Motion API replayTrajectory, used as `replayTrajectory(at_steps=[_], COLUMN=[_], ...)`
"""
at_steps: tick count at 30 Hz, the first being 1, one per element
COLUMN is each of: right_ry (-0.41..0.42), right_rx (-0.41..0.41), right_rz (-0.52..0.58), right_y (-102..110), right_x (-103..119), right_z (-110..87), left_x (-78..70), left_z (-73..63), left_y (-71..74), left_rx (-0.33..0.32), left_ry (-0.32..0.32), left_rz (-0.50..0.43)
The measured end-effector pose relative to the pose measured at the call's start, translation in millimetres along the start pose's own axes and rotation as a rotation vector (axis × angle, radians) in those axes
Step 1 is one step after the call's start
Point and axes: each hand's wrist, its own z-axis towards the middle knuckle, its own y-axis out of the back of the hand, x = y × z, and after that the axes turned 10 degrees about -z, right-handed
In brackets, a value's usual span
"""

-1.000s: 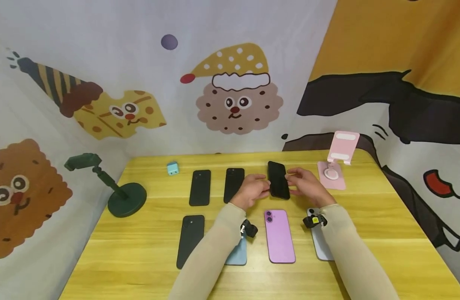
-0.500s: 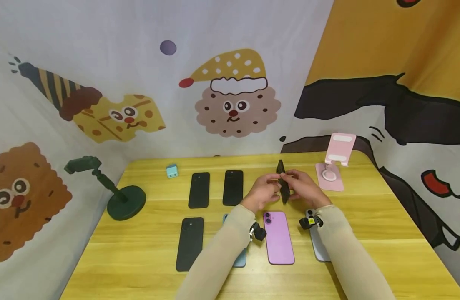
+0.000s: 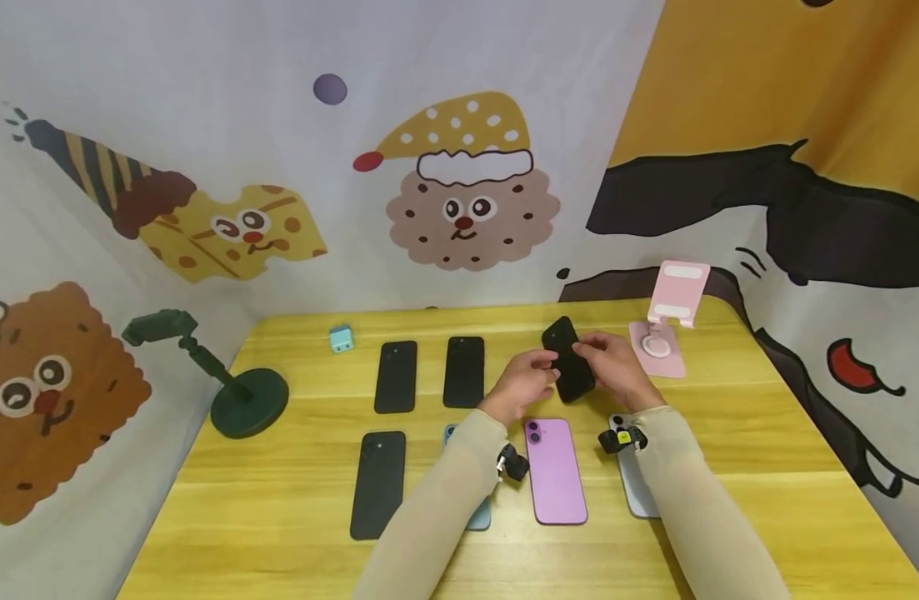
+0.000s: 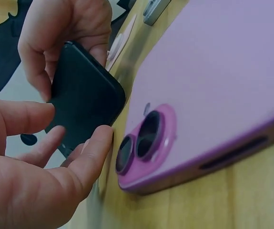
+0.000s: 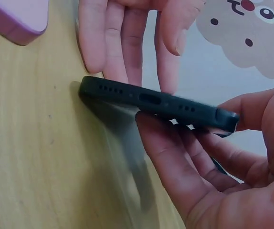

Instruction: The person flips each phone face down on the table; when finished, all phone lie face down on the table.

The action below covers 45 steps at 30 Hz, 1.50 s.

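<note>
A black smartphone (image 3: pixel 574 377) is tilted above the back of the table, its camera side showing in the head view. My right hand (image 3: pixel 613 365) pinches it by its right edge, fingers curled round to the underside in the right wrist view. Close by on the left, my left hand (image 3: pixel 521 385) has its thumb and fingers spread loosely beside the phone; whether a fingertip touches it is hard to tell. The bottom edge of the phone (image 5: pixel 151 99), with its port and speaker holes, faces the right wrist camera. A pink phone (image 3: pixel 556 473) lies camera side up below my hands.
Black phones (image 3: pixel 396 377) (image 3: pixel 464 372) (image 3: pixel 378 486) lie to the left. A blue phone (image 3: pixel 478 517) is partly under my left forearm, a pale phone (image 3: pixel 639 490) under the right. A pink stand (image 3: pixel 676 292), a green stand (image 3: pixel 251 403) and a light-blue charger (image 3: pixel 342 338) stand farther out.
The black phone was first lying flat, screen side up, between both hands. It was then lifted on edge and turned over; now its back shows and the right hand holds it.
</note>
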Motion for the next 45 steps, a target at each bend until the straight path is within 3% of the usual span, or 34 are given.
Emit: replayTrajectory(at_steps=[6, 13, 19, 30, 40, 45], right_ry=[0.033, 0.085, 0.105, 0.167, 0.132, 0.142], right_rx=[-0.014, 0.025, 0.055, 0.137, 0.180, 0.160], right_rz=[0.083, 0.158, 0.206, -0.057, -0.110, -0.161], right_y=[1.5, 2.9, -2.8, -8.8, -15.8, -16.3], right_x=[1.4, 8.0, 6.0, -3.5, -16.7, -13.2], right_z=[-1.3, -3.6, -0.2, 11.7, 16.9, 16.8], left_x=[1.5, -3.2, -7.0, -4.6, -0.1, 0.1], left_z=[3.3, 6.8, 6.6, 5.7, 5.7, 6.0], left_y=[7.4, 15.6, 24.5, 36.9, 33.7, 34.2], left_rx=[-0.030, -0.050, -0.048, -0.099, -0.176, -0.230], left_ry=[0.005, -0.030, -0.061, -0.049, -0.060, -0.080], left_rz=[-0.075, -0.136, -0.113, 0.009, 0.161, 0.161])
